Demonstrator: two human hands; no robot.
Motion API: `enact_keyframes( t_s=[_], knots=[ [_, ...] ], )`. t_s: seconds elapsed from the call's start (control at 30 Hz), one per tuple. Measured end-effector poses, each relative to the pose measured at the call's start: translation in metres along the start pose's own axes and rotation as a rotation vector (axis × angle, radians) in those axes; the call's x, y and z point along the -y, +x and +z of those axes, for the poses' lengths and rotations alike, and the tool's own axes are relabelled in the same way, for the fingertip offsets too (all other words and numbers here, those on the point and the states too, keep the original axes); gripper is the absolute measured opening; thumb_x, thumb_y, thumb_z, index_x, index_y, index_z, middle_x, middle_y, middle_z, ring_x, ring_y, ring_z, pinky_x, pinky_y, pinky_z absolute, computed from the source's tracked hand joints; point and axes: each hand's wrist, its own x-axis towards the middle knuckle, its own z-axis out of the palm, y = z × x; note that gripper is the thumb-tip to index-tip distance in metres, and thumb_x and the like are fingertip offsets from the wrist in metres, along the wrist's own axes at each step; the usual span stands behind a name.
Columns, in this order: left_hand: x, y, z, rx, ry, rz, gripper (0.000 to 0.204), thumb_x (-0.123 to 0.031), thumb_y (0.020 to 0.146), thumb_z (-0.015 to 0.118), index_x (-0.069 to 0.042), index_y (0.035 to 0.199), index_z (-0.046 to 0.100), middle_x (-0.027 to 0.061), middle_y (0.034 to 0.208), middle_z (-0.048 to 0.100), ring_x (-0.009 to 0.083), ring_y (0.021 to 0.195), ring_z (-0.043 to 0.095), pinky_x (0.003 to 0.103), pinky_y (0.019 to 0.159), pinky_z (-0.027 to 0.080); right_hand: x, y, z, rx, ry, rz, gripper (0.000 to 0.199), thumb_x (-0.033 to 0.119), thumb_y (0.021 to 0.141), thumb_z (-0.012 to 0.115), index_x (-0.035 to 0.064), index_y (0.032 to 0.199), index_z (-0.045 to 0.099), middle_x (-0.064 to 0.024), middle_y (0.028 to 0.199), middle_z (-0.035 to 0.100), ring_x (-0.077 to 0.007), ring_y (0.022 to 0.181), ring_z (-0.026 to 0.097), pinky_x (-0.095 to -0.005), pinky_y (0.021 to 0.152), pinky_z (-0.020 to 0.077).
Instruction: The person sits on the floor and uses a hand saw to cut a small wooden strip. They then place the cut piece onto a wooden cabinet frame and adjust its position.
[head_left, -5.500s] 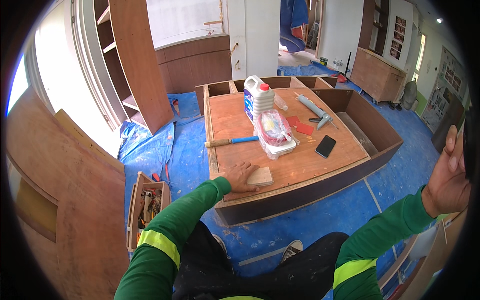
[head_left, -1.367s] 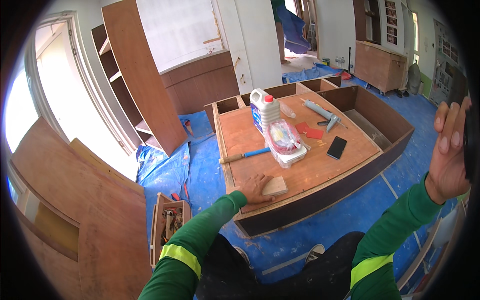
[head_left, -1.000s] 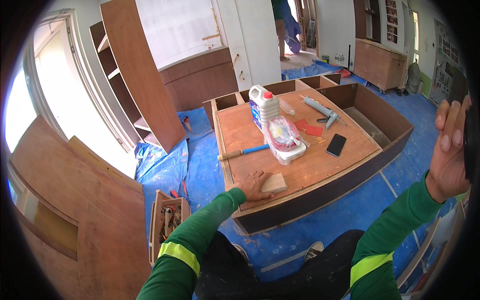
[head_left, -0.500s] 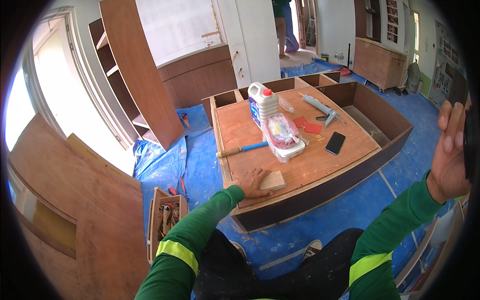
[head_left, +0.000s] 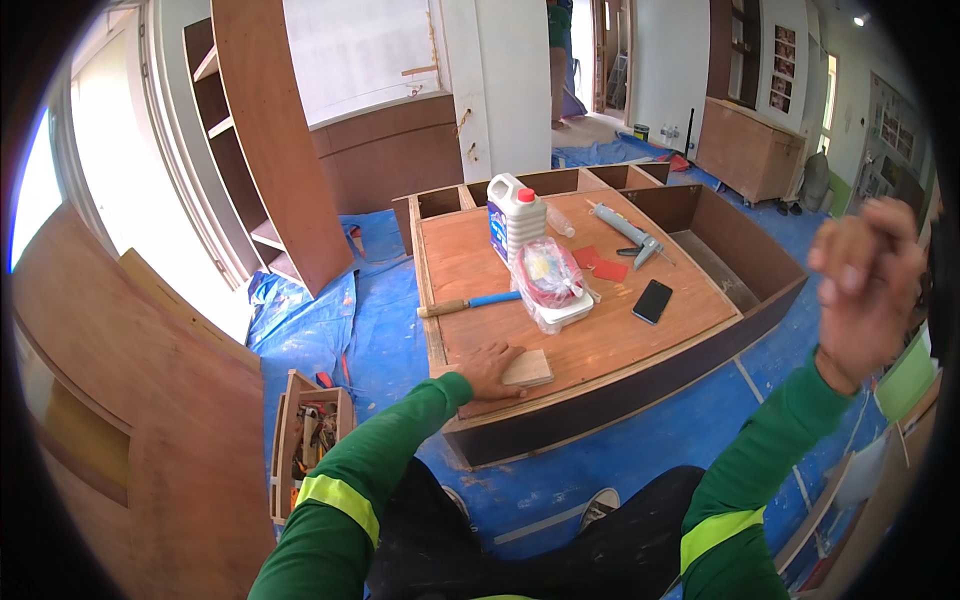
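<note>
My left hand lies flat on the near left corner of a wooden cabinet panel, fingers spread. Its fingers and thumb touch the left end of a small flat wood block. My right hand is raised in the air at the right, its fingers partly bent and blurred; nothing can be made out in it. On the panel are a hammer with a blue shaft, a white jug with a red cap, a plastic-wrapped container, a phone, red cards and a caulking gun.
The cabinet carcass has open compartments along its far and right sides. Blue sheeting covers the floor. A wooden toolbox stands at the left, beside a leaning board. A tall shelf unit rises behind. Another person stands far back.
My right hand has come away from the dark object at the right edge, moving left. The view has shifted slightly; my left hand keeps its place beside the wood block.
</note>
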Motion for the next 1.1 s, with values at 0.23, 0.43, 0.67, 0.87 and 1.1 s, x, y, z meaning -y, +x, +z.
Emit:
enact_keyframes(
  t_s=[0.23,0.43,0.67,0.87,1.1],
  knots=[
    [0.008,-0.011,0.005,-0.025,0.017,-0.039,0.096,-0.069,0.089,0.075,-0.012,0.162,0.050,0.0204,0.150,0.057,0.0433,0.139,0.057,0.058,0.116,0.046,-0.155,-0.027,0.033,0.074,-0.144,0.614,0.025,0.022,0.113,0.061,0.0011,0.122,0.072,-0.0014,0.084,0.066,-0.0085,0.066,0.061,-0.0263,0.068,0.0548],
    [0.002,-0.006,0.005,-0.081,-0.047,0.010,0.092,-0.063,0.089,0.077,-0.010,0.160,0.052,0.0198,0.151,0.056,0.0420,0.139,0.058,0.056,0.117,0.046,-0.281,-0.197,0.069,0.403,-0.576,0.741,0.060,0.039,0.103,0.079,-0.0010,0.144,0.061,-0.0121,0.104,0.069,-0.0238,0.100,0.069,-0.0402,0.089,0.0564],
    [0.015,-0.014,0.015,-0.132,-0.008,0.020,0.090,-0.060,0.091,0.076,-0.007,0.159,0.051,0.0187,0.151,0.058,0.0390,0.141,0.057,0.053,0.120,0.045,-0.279,-0.247,0.097,0.841,-0.585,0.925,0.058,0.043,0.105,0.075,-0.0022,0.140,0.065,-0.0208,0.115,0.076,-0.0318,0.102,0.074,-0.0459,0.091,0.0581],
    [0.004,-0.014,0.010,-0.115,-0.029,0.013,0.090,-0.059,0.089,0.078,-0.005,0.156,0.053,0.0177,0.144,0.061,0.0358,0.138,0.060,0.051,0.117,0.046,-0.304,-0.291,0.086,0.712,-0.457,0.992,0.043,0.037,0.108,0.071,-0.0013,0.127,0.070,-0.0135,0.103,0.075,-0.0251,0.092,0.072,-0.0402,0.084,0.0591],
    [0.005,-0.015,0.011,-0.154,-0.033,0.003,0.088,-0.056,0.085,0.081,-0.005,0.152,0.056,0.0160,0.138,0.064,0.0342,0.133,0.064,0.050,0.112,0.049,-0.336,-0.321,0.088,0.389,-0.370,1.209,0.032,0.035,0.115,0.062,0.0037,0.111,0.069,-0.0025,0.083,0.063,-0.0098,0.073,0.059,-0.0289,0.061,0.0479]
  ],
)
